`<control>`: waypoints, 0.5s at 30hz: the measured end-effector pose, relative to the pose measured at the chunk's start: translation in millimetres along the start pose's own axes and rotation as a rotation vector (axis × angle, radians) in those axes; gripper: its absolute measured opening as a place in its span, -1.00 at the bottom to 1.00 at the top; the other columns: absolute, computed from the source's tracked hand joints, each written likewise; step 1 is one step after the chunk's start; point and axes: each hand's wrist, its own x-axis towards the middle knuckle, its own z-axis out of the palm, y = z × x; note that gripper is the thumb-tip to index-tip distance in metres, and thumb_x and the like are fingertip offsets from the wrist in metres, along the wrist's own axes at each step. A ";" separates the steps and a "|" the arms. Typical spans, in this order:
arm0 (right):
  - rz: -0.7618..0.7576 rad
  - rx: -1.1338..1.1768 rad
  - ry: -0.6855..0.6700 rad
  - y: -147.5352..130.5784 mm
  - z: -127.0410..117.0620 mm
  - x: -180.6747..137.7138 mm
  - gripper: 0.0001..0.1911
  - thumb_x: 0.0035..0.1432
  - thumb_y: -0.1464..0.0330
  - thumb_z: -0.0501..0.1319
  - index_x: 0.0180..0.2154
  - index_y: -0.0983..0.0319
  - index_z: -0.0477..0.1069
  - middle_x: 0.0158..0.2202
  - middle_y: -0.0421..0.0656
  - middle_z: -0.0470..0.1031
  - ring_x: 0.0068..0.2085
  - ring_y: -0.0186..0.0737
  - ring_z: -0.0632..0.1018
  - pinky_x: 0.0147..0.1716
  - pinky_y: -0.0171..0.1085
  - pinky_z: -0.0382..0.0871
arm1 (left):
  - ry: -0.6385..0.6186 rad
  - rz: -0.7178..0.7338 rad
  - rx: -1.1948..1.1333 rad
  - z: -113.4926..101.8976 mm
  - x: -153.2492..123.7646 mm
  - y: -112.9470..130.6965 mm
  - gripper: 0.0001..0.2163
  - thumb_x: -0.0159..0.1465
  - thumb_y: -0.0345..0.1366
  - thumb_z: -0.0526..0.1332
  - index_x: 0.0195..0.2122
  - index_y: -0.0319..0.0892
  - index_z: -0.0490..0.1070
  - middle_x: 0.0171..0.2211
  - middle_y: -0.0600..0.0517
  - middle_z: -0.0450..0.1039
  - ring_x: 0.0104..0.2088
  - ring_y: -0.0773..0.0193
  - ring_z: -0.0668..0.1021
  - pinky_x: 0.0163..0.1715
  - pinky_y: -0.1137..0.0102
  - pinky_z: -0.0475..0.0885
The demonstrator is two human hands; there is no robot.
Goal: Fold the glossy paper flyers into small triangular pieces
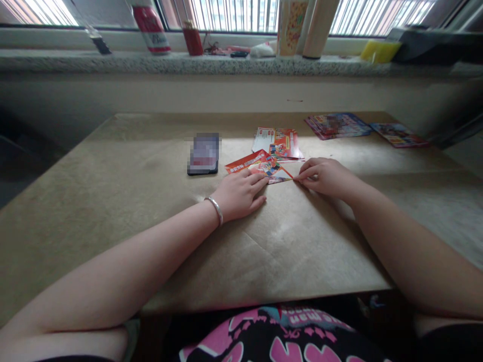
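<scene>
Left hand (241, 193) lies open on red paper (267, 167), right hand (326, 176) pinching its right corner.

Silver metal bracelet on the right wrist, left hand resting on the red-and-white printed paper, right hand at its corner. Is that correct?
Not quite. The head view shows the silver metal bracelet on the left wrist, not the right. The left hand does rest on the red-and-white printed paper, with the right hand at its corner.
</scene>
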 end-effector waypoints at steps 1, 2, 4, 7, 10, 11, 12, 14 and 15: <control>0.006 0.021 -0.003 1.6 -0.1 -0.2 -0.79 0.12 0.35 0.22 -0.26 0.09 0.63 -0.23 -0.17 0.58 -0.29 -0.26 0.53 -0.24 -0.24 0.38 | -0.001 -0.002 0.000 0.2 0.0 0.1 -0.51 0.39 -0.05 -0.03 0.24 -0.19 0.23 0.17 -0.05 0.34 0.11 0.10 0.38 0.12 0.26 0.24; 0.015 0.044 -0.002 2.6 -0.2 -0.3 -0.79 0.12 0.36 0.22 -0.27 0.11 0.63 -0.23 -0.16 0.57 -0.29 -0.26 0.54 -0.23 -0.23 0.39 | -0.001 -0.006 0.001 0.5 0.0 0.1 -0.51 0.38 -0.05 -0.03 0.24 -0.19 0.23 0.17 -0.05 0.34 0.11 0.09 0.38 0.12 0.26 0.24; 0.033 0.087 0.006 2.7 -0.6 -0.5 -0.79 0.11 0.39 0.21 -0.30 0.14 0.63 -0.24 -0.14 0.57 -0.27 -0.25 0.54 -0.20 -0.23 0.41 | -0.003 -0.010 0.002 1.5 0.1 0.0 -0.51 0.38 -0.05 -0.03 0.24 -0.20 0.24 0.17 -0.05 0.34 0.10 0.08 0.38 0.11 0.26 0.25; 0.075 0.104 0.087 -3.8 -0.6 -0.3 -0.80 0.11 0.41 0.19 -0.34 0.17 0.62 -0.25 -0.11 0.57 -0.26 -0.21 0.55 -0.17 -0.19 0.43 | 0.006 -0.005 0.005 2.7 0.0 -0.8 -0.51 0.38 -0.05 -0.03 0.24 -0.20 0.24 0.17 -0.06 0.34 0.10 0.08 0.38 0.10 0.24 0.26; 0.097 0.109 0.222 -17.0 0.8 0.8 -0.77 0.13 0.40 0.16 -0.26 0.19 0.60 -0.21 -0.07 0.56 -0.25 -0.19 0.55 -0.20 -0.19 0.44 | 0.010 -0.001 0.011 2.8 -0.3 -1.4 -0.51 0.38 -0.05 -0.03 0.24 -0.21 0.24 0.17 -0.06 0.34 0.10 0.07 0.38 0.11 0.24 0.26; 0.069 0.113 0.249 -21.8 1.8 1.3 -0.76 0.14 0.41 0.15 -0.24 0.20 0.59 -0.21 -0.06 0.56 -0.23 -0.18 0.55 -0.19 -0.19 0.44 | 0.009 -0.002 0.012 2.6 -0.3 -1.3 -0.51 0.38 -0.05 -0.03 0.24 -0.21 0.24 0.17 -0.06 0.34 0.10 0.07 0.38 0.11 0.24 0.25; 0.025 0.106 0.264 -26.4 2.9 1.9 -0.76 0.15 0.41 0.14 -0.25 0.21 0.59 -0.22 -0.05 0.57 -0.20 -0.17 0.55 -0.15 -0.18 0.43 | 0.010 -0.002 0.012 2.3 -0.3 -1.2 -0.51 0.38 -0.05 -0.03 0.24 -0.21 0.23 0.17 -0.06 0.34 0.10 0.07 0.38 0.11 0.24 0.25; -0.063 0.088 0.246 -33.7 5.9 3.1 -0.75 0.16 0.43 0.13 -0.23 0.21 0.59 -0.22 -0.06 0.57 -0.18 -0.15 0.54 -0.09 -0.15 0.41 | 0.012 -0.002 0.011 1.7 -0.1 -0.7 -0.51 0.38 -0.05 -0.03 0.24 -0.22 0.23 0.16 -0.06 0.34 0.10 0.07 0.38 0.10 0.24 0.26; -0.094 0.081 0.219 -36.3 7.6 3.6 -0.75 0.16 0.43 0.13 -0.23 0.20 0.59 -0.23 -0.07 0.58 -0.19 -0.16 0.54 -0.09 -0.15 0.40 | 0.015 -0.001 0.011 1.5 0.0 -0.4 -0.51 0.38 -0.05 -0.02 0.24 -0.22 0.23 0.16 -0.07 0.35 0.10 0.07 0.38 0.10 0.24 0.26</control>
